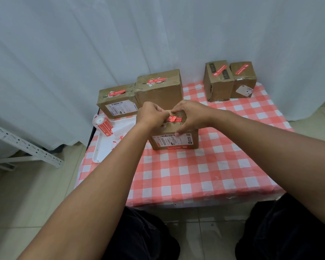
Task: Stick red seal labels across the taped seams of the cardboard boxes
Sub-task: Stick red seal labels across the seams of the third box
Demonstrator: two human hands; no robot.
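A cardboard box with a shipping label on its front stands mid-table. On its taped top lies a red seal label. My left hand pinches the label's left end with curled fingers. My right hand holds the box from the right, fingertips at the label's right end and thumb on the front top edge. Much of the box top is hidden by both hands.
Two boxes with red labels stand behind, two more at the back right. A white tray at the left holds a label roll and peeled backing. The checked tablecloth ends near my knees.
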